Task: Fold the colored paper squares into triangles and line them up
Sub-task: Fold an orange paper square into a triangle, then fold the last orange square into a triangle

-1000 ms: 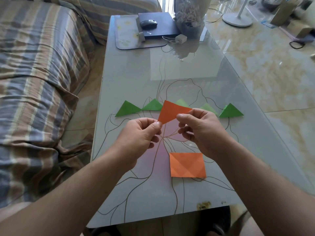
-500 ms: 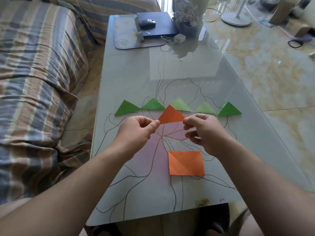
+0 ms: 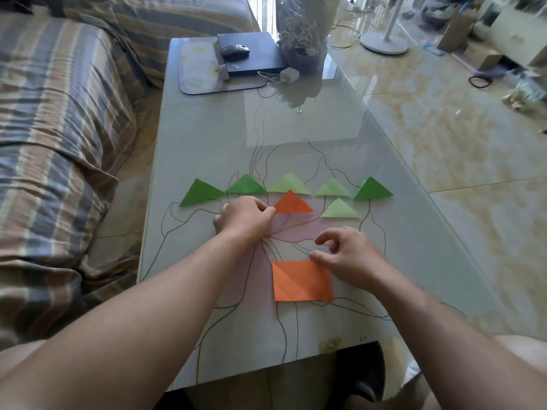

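1. Hands first. Left hand [image 3: 244, 217] sits knuckles-up on the glass, fingers curled, fingertips at the left corner of the orange triangle [image 3: 293, 203]; looks like a pinch or press on that corner, can't tell which from this angle.
2. Right hand [image 3: 346, 255] hovers low w/ fingers loosely curled, thumb tip at the top-right edge of the orange square [image 3: 302, 280]. Nothing held; whether the thumb touches the sheet is unclear.
3. Forearms run in from the near edge, both roughly flat to the tabletop [image 3: 207, 137], left reaching further out than the right.
4. Handling, my read: thin craft paper, v. light, floppy when lifted by one corner, and on glass it should skate at the lightest push. Creases already show on the square, so it should fold along them easily. Best hold: pinch opposite corners, or pin one corner flat & lift the other.
5. Folded triangle is stiffer, two layers; nudge it by a base corner, don't drag the apex.
6. Outward: row of five green triangles [image 3: 291, 184] just beyond the orange one, which sits in front of it, apex touching or overlapping the middle piece.
7. One pale green triangle [image 3: 339, 209] lies to the right, starting a nearer row w/ the orange.
8. Far end: mouse [image 3: 235, 50] on a dark laptop [image 3: 251, 59], striped sofa [image 3: 59, 113] at left.
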A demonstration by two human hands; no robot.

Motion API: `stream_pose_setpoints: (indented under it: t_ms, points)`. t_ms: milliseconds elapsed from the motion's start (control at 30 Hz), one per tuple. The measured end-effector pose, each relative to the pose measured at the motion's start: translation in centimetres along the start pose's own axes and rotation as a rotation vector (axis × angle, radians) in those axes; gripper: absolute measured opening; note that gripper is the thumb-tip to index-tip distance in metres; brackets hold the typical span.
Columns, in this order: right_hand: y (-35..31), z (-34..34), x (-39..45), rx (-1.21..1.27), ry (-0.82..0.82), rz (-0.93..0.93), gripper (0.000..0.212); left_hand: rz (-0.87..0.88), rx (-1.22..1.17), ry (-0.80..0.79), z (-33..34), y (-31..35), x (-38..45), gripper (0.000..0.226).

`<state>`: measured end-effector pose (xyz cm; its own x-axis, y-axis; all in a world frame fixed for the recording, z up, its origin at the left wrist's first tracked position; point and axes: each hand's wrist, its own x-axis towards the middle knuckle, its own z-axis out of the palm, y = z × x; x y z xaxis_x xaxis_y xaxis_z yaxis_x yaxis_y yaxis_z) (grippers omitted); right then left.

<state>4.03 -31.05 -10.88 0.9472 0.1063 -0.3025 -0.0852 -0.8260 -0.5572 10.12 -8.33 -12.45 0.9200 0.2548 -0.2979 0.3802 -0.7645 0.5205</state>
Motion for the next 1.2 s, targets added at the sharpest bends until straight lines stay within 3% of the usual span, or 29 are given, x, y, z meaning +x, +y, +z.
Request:
stream_pose_setpoints:
  t_ms: [133, 300, 733, 933, 1033, 1200]
  points:
    - [0.7, -0.4, -0.6, -0.075, -0.111, -0.046, 0.048, -0.036, 0.059, -0.001, -0.7, 0.5, 1.2, 0.023]
    - [0.7, -0.3, -1.0, -0.197, -0.137, -0.070, 0.062, -0.036, 0.057, 0.024, -0.9, 0.1, 1.9, 0.026]
    - [0.2, 0.6, -0.8, -0.147, -0.112, -0.034, 0.047, 0.097, 0.014, 0.171, 0.8, -1.6, -0.2, 0.024]
    - [-0.2, 0.5, -0.7, 0.166, -0.034, 0.063, 0.019, 0.129, -0.229, -0.068, -1.3, -4.5, -1.9, 0.021]
    - [-1.3, 0.2, -0.8, 0.459, -0.076, 0.118, 0.013, 0.084, -0.387, -0.267, -3.5, -3.8, -3.9, 0.022]
    - [-3.5, 0.9, -1.2, 0.799, -0.136, 0.155, 0.011, 0.026, -0.399, -0.493, -5.6, -3.6, -7.6, 0.032]
